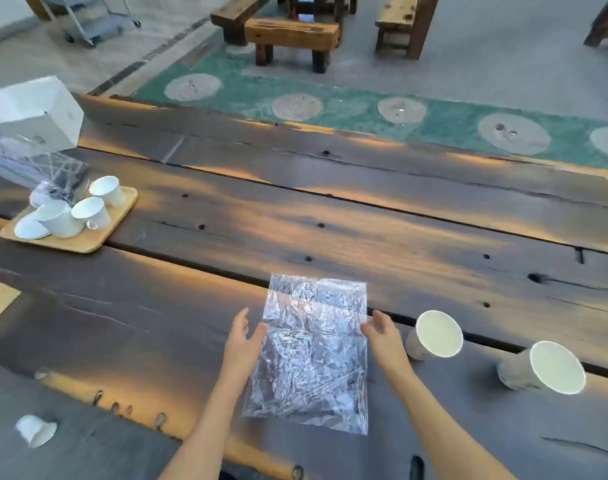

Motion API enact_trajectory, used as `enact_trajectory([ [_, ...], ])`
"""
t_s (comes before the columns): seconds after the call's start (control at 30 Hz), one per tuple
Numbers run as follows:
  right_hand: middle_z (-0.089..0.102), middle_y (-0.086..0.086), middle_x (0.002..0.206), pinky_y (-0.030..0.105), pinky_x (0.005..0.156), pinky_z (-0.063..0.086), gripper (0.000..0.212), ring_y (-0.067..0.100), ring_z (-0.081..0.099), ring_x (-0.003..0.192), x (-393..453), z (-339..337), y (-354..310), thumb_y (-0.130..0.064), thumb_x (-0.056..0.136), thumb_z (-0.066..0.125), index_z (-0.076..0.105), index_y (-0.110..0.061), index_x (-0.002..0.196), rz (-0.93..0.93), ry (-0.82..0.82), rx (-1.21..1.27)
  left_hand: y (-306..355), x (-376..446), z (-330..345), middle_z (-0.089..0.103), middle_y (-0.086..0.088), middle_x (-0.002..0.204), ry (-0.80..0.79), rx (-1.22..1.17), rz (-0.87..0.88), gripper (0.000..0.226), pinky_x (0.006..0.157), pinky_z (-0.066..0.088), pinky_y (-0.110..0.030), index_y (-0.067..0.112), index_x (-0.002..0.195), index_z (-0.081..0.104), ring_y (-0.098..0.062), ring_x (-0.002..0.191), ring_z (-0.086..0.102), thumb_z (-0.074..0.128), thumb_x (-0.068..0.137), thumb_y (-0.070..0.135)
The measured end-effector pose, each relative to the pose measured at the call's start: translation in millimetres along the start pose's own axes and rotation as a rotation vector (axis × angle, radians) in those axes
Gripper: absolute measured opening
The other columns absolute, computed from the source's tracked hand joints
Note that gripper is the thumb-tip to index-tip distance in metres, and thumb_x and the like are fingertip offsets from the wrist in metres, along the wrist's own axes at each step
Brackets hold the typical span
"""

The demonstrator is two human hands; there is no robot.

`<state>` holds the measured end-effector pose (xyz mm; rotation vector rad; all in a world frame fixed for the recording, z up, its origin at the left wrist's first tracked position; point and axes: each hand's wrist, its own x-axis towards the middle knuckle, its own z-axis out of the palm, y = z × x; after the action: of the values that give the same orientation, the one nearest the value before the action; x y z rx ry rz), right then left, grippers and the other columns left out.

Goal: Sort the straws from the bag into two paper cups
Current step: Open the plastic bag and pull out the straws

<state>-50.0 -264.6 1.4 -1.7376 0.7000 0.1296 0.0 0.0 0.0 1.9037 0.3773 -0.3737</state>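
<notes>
A clear crinkled plastic bag (313, 355) lies flat on the dark wooden table (330, 230), with straws faintly showing inside near its lower end. My left hand (242, 344) is at the bag's left edge, fingers spread, thumb touching the plastic. On the other side my right hand (382, 332) has its fingertips at the bag's right edge. Neither hand holds anything. Two white paper cups stand to the right: the nearer cup (435, 336) close to my right hand and a second cup (546, 368) further right. Both look empty.
A wooden tray (88, 240) with several white cups and saucers sits at the far left, with a plastic-wrapped bundle and a white box (36, 112) behind it. A small white cup (36, 429) lies on its side at the near left. Benches stand beyond the table.
</notes>
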Motion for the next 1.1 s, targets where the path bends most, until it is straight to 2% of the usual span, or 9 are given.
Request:
enact_trajectory([
  [0.13, 0.042, 0.014, 0.154, 0.043, 0.113, 0.036, 0.055, 0.029, 0.045, 0.137, 28, 12, 6, -0.014, 0.1, 0.054, 0.035, -0.004, 0.15, 0.142, 0.029, -0.005, -3, 34, 2, 0.044, -0.006, 0.152, -0.024, -0.041, -0.128, 0.054, 0.095, 0.037, -0.032, 0.023, 0.153, 0.036, -0.015, 0.124, 0.047, 0.054, 0.102, 0.027],
  [0.3, 0.064, 0.007, 0.112, 0.035, 0.071, 0.048, 0.044, 0.018, 0.06, 0.086, 69, 18, 10, -0.015, 0.095, 0.053, 0.048, -0.005, 0.137, 0.239, 0.106, -0.083, -1, 73, 12, 0.048, -0.003, 0.15, -0.07, -0.013, -0.194, 0.05, 0.095, 0.036, -0.031, 0.022, 0.151, 0.038, -0.013, 0.118, 0.048, 0.051, 0.103, 0.024],
  [0.43, 0.063, 0.009, 0.116, 0.035, 0.079, 0.046, 0.038, 0.027, 0.061, 0.101, 97, 19, 11, -0.015, 0.094, 0.055, 0.053, -0.005, 0.131, 0.292, 0.153, -0.115, 1, 104, 27, 0.046, -0.008, 0.148, -0.094, 0.248, -0.149, 0.049, 0.105, 0.04, -0.038, 0.018, 0.148, 0.041, -0.022, 0.127, 0.048, 0.053, 0.101, 0.022],
  [0.6, 0.069, 0.013, 0.101, 0.031, 0.065, 0.043, 0.026, 0.029, 0.064, 0.085, 115, 24, 17, -0.019, 0.091, 0.058, 0.055, -0.012, 0.116, 0.373, 0.178, -0.076, 12, 136, 41, 0.05, -0.004, 0.143, -0.064, 0.342, -0.11, 0.054, 0.107, 0.042, -0.053, 0.023, 0.15, 0.038, -0.029, 0.131, 0.046, 0.055, 0.098, 0.021],
  [0.7, 0.07, 0.015, 0.087, 0.03, 0.054, 0.044, 0.022, 0.029, 0.063, 0.068, 121, 28, 18, -0.016, 0.088, 0.058, 0.058, -0.009, 0.109, 0.402, 0.19, -0.053, 17, 150, 46, 0.056, -0.001, 0.14, -0.047, 0.245, -0.138, 0.055, 0.099, 0.051, -0.05, 0.022, 0.149, 0.039, -0.028, 0.122, 0.055, 0.055, 0.098, 0.013],
  [0.83, 0.065, 0.013, 0.068, 0.033, 0.051, 0.043, 0.012, 0.026, 0.055, 0.057, 121, 29, 15, -0.014, 0.09, 0.061, 0.064, -0.004, 0.096, 0.369, 0.193, 0.024, 16, 160, 46, 0.066, 0.0, 0.119, -0.012, 0.144, -0.18, 0.053, 0.064, 0.047, -0.024, 0.02, 0.145, 0.043, -0.016, 0.098, 0.063, 0.059, 0.095, 0.009],
  [0.97, 0.057, -0.001, 0.057, 0.018, 0.049, 0.042, 0.024, 0.011, 0.048, 0.054, 105, 23, 0, -0.012, 0.093, 0.065, 0.063, -0.012, 0.069, 0.227, 0.206, 0.066, 17, 151, 37, 0.067, 0.0, 0.092, 0.006, 0.016, -0.215, 0.031, 0.051, 0.049, -0.019, 0.014, 0.122, 0.059, -0.005, 0.065, 0.068, 0.063, 0.093, 0.004],
  [1.03, 0.058, -0.003, 0.058, 0.01, 0.046, 0.041, 0.022, 0.005, 0.051, 0.052, 89, 20, -9, -0.01, 0.094, 0.063, 0.064, -0.009, 0.072, 0.171, 0.187, 0.135, 17, 139, 28, 0.07, -0.002, 0.084, -0.003, -0.008, -0.197, 0.006, 0.064, 0.054, -0.025, 0.007, 0.099, 0.068, -0.019, 0.079, 0.069, 0.065, 0.093, 0.009],
  [1.1, 0.055, -0.006, 0.053, 0.011, 0.046, 0.043, 0.027, 0.002, 0.05, 0.047, 67, 16, -18, -0.011, 0.096, 0.06, 0.06, -0.009, 0.069, 0.107, 0.172, 0.185, 21, 120, 16, 0.068, 0.0, 0.07, -0.023, -0.078, -0.115, 0.019, 0.073, 0.056, -0.032, 0.01, 0.079, 0.067, -0.02, 0.077, 0.066, 0.065, 0.096, 0.017],
])
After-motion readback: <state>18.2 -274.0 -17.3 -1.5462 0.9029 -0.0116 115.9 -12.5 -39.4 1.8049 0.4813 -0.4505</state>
